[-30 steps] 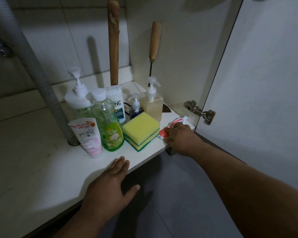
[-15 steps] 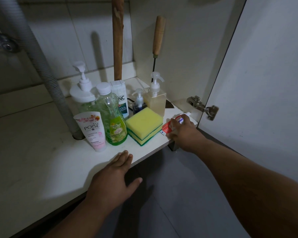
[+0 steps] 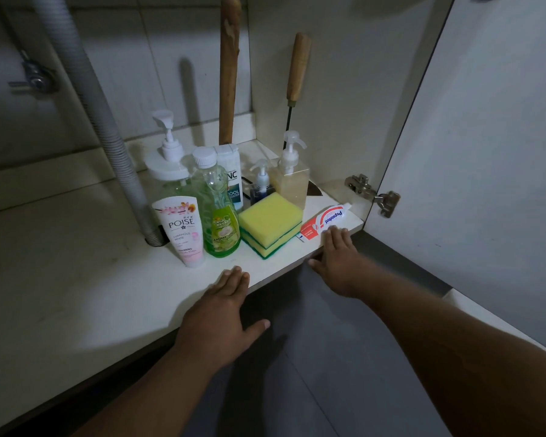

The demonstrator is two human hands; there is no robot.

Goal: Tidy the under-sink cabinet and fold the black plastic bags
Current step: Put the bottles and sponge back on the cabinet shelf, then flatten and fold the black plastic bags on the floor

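Right hand [image 3: 338,263] has let go of the toothpaste tube [image 3: 323,221], fingers now straight, tips just touching its near edge. Tube lies flat at the front right corner of the cabinet shelf [image 3: 76,279], just beside the yellow sponge [image 3: 270,220]. Left hand [image 3: 221,316] rests flat and relaxed on the shelf's front edge, holding nothing.

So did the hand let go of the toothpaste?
Yes. The right hand was curled over the toothpaste tube before; now it has slid back toward the shelf's front edge, fingers straight, only fingertips near the tube, which lies beside the sponge.
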